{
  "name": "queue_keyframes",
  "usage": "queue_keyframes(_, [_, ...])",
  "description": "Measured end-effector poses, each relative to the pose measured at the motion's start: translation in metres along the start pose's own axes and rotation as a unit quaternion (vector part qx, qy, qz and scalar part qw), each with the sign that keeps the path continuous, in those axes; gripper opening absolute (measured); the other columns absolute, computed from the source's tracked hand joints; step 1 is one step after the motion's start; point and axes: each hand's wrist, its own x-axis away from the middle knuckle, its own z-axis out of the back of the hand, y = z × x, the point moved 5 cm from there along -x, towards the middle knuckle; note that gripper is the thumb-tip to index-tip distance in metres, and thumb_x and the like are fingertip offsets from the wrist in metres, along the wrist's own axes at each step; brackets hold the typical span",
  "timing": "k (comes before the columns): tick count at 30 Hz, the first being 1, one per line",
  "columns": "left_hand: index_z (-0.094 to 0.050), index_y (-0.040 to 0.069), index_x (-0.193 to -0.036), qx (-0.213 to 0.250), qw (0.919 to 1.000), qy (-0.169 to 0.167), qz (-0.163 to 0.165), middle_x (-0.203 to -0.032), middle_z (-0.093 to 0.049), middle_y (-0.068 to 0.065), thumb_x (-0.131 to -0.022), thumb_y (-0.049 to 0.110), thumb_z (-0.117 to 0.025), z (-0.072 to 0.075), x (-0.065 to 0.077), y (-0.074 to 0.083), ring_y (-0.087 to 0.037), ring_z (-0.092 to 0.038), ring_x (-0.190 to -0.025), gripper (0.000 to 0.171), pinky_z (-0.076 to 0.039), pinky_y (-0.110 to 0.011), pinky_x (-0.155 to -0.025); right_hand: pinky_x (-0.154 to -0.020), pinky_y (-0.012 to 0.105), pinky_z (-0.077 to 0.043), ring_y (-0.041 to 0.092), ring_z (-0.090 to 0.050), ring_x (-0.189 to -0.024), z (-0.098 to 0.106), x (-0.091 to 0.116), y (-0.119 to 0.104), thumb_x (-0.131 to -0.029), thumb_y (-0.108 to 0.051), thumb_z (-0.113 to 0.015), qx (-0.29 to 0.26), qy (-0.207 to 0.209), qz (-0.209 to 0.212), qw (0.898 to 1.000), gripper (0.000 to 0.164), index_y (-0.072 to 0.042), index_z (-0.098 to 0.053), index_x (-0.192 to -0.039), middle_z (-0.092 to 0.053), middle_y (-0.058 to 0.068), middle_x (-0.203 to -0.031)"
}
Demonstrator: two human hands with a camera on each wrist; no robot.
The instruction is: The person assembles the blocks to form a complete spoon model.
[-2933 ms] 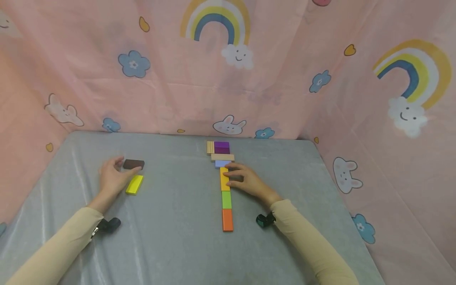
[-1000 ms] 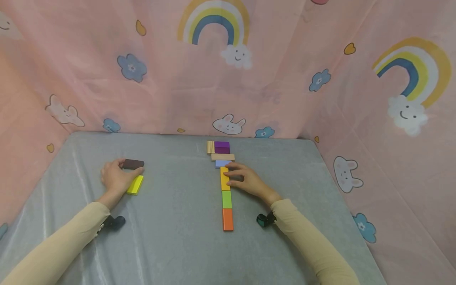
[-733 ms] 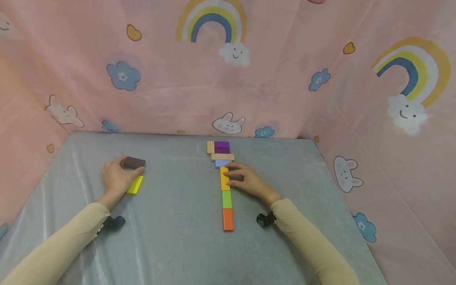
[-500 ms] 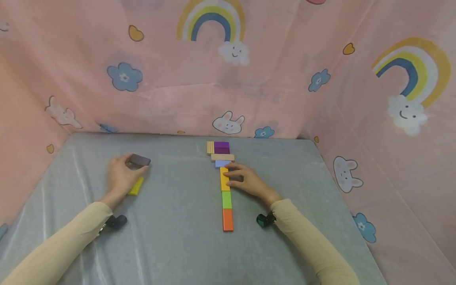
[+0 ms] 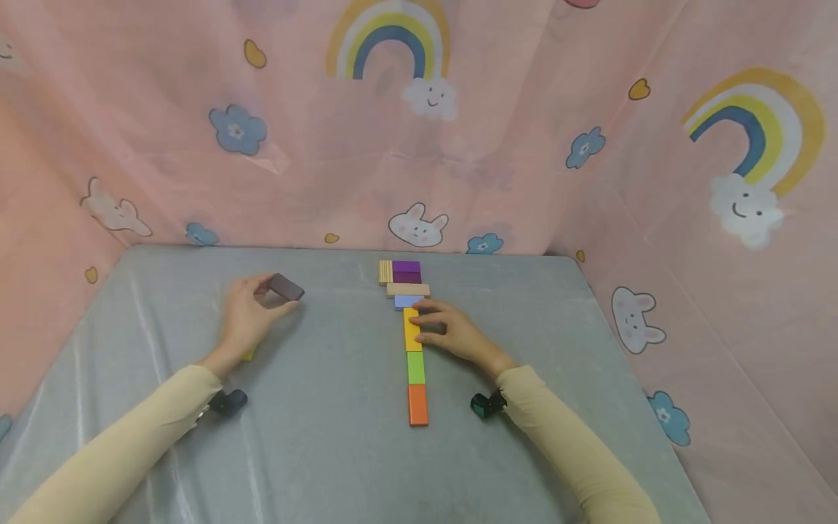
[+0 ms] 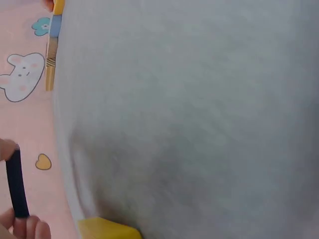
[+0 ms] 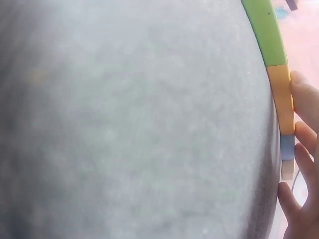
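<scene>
My left hand (image 5: 252, 313) pinches a dark brown wooden block (image 5: 286, 287) between thumb and fingers, held tilted over the left part of the table. In the left wrist view the same block (image 6: 17, 184) shows edge-on between the fingertips. A bright yellow block (image 6: 107, 229) lies below that hand, mostly hidden by it in the head view. My right hand (image 5: 461, 336) rests along the right side of the row, its loosely bent fingertips at the yellow-orange block (image 5: 411, 333). Toward me follow a light green block (image 5: 415, 367) and an orange block (image 5: 417, 405).
Beyond the yellow-orange block come a blue block (image 5: 406, 302), a plain wood block (image 5: 407, 290), purple blocks (image 5: 406, 267) and a striped stack of thin wood edges (image 5: 385, 271). A grey cloth covers the table (image 5: 327, 437). A pink printed curtain (image 5: 294, 182) stands behind.
My left hand has gripped the dark brown block, lifted it and carried it to the right, turning it slantwise. The yellow block is now mostly covered. My right hand has stayed in place.
</scene>
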Motion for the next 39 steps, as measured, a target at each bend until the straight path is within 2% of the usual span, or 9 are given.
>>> queue_keyframes(6, [-0.052,0.001,-0.139,0.011,0.9989,-0.028,-0.035,-0.129,-0.051,-0.022,-0.08,0.023,-0.082,-0.013,-0.009,0.009,-0.039,-0.054,-0.117,0.07,-0.047,-0.051,-0.102,-0.12,0.052,-0.032,0.028,-0.042,-0.143,0.0,0.0,0.0,-0.089,-0.029,-0.073,0.006,-0.001,0.004,1.0,0.04,-0.016,-0.069,-0.126,-0.052,0.003,-0.148])
queue_keyframes(12, [-0.053,0.0,-0.138,0.028,0.9945,-0.069,-0.074,-0.131,-0.053,-0.023,-0.079,0.022,-0.083,-0.026,-0.02,0.025,-0.04,-0.055,-0.119,0.069,-0.048,-0.051,-0.105,-0.12,0.053,-0.032,0.027,-0.041,-0.144,-0.001,-0.001,-0.001,-0.088,-0.032,-0.074,0.004,-0.007,-0.007,1.0,0.041,-0.017,-0.069,-0.127,-0.052,0.001,-0.148])
queue_keyframes(20, [-0.053,0.002,-0.139,0.044,0.9899,-0.096,-0.095,-0.13,-0.054,-0.021,-0.078,0.021,-0.084,-0.048,-0.031,0.041,-0.041,-0.057,-0.121,0.071,-0.047,-0.052,-0.106,-0.122,0.05,-0.03,0.025,-0.04,-0.145,-0.002,-0.002,0.003,-0.089,-0.033,-0.073,0.003,-0.007,-0.011,1.0,0.041,-0.018,-0.069,-0.127,-0.051,-0.001,-0.149])
queue_keyframes(31, [-0.051,0.003,-0.139,0.041,0.9814,-0.137,-0.128,-0.137,-0.052,-0.021,-0.079,0.02,-0.083,-0.087,-0.043,0.062,-0.038,-0.056,-0.125,0.07,-0.047,-0.051,-0.108,-0.121,0.051,-0.03,0.027,-0.041,-0.144,-0.001,-0.003,0.001,-0.088,-0.03,-0.074,-0.002,0.0,-0.002,1.0,0.04,-0.016,-0.069,-0.125,-0.053,0.002,-0.148])
queue_keyframes(39, [-0.052,0.01,-0.141,0.037,0.9739,-0.177,-0.138,-0.141,-0.054,-0.013,-0.08,0.025,-0.082,-0.111,-0.051,0.08,-0.033,-0.055,-0.129,0.07,-0.047,-0.048,-0.109,-0.121,0.053,-0.03,0.028,-0.04,-0.145,-0.001,-0.003,0.002,-0.088,-0.032,-0.074,0.001,-0.004,-0.009,1.0,0.041,-0.018,-0.069,-0.126,-0.052,0.002,-0.148])
